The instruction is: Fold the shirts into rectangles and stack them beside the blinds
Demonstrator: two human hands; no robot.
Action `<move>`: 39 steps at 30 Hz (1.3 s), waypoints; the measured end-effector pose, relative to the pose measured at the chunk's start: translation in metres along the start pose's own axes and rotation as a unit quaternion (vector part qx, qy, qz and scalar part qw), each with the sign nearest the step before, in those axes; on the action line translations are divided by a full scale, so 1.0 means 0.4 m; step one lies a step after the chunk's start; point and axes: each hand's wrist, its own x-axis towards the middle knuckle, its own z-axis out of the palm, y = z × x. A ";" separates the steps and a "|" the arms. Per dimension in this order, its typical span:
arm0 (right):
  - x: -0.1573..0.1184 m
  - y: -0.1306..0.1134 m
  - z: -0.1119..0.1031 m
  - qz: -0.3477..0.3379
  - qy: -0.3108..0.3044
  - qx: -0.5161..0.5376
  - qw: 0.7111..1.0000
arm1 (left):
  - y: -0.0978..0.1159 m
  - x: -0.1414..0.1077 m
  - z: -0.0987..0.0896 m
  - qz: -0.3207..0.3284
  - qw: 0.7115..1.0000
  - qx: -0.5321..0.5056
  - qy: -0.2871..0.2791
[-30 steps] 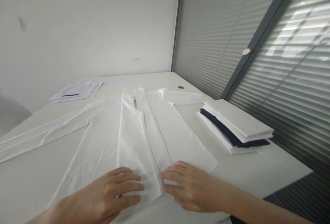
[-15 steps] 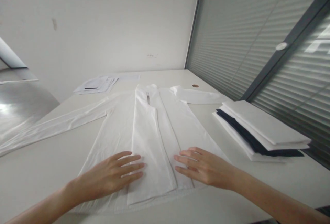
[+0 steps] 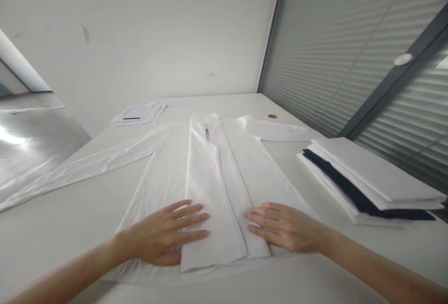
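Note:
A white long-sleeved shirt [image 3: 210, 182] lies spread on the pale table, its collar end away from me and both sleeves reaching out sideways. Its front panels are laid inward, and a small label shows near the neck. My left hand [image 3: 171, 231] rests flat on the left front panel near the hem, fingers spread. On the right panel's lower part lies my right hand [image 3: 280, 227], fingers stretched out and slightly apart. Neither hand grips the cloth.
A stack of folded white and dark cloths [image 3: 374, 173] sits at the right. Papers [image 3: 140, 112] lie at the back left, and a round hole [image 3: 272, 116] is in the table near the blinds [image 3: 336, 42]. A wall stands behind.
The view has shifted slightly, moving the scene to the right. My left hand's fingers are spread wider, with the thumb now showing. The right hand remains on the shirt.

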 end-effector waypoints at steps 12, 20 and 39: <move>0.035 0.084 0.023 -0.014 0.012 0.004 1.000 | -0.056 0.050 0.006 -0.031 0.999 -0.023 0.019; 0.063 0.136 0.053 0.007 -0.031 -0.004 0.999 | -0.103 0.079 0.011 -0.009 0.999 -0.049 0.003; 0.106 0.173 0.076 0.233 -0.013 0.330 0.915 | -0.119 0.056 0.006 -0.176 0.875 -0.449 0.054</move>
